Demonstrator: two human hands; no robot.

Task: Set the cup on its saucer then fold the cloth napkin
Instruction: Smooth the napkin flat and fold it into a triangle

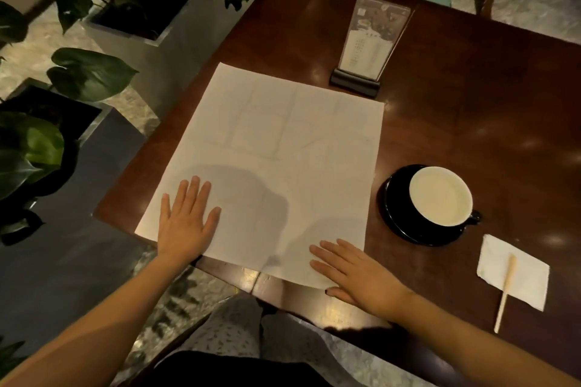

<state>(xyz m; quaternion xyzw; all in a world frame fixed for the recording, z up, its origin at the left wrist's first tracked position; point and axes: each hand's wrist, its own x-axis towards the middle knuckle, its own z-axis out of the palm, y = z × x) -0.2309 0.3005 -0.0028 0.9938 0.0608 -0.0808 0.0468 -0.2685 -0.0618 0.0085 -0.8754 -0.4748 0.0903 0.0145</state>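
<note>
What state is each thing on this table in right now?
cup: upright, sitting on its saucer
cloth napkin: spread flat, unfolded
left hand: open, palm flat on the napkin
right hand: open, flat on the napkin's near edge
menu stand: upright
stir stick: lying across a paper napkin

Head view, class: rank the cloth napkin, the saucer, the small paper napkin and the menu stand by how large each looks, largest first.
1. cloth napkin, by far the largest.
2. saucer.
3. small paper napkin and menu stand: these look alike in area, and the stand sits farther from the camera, so I would not rank them.
</note>
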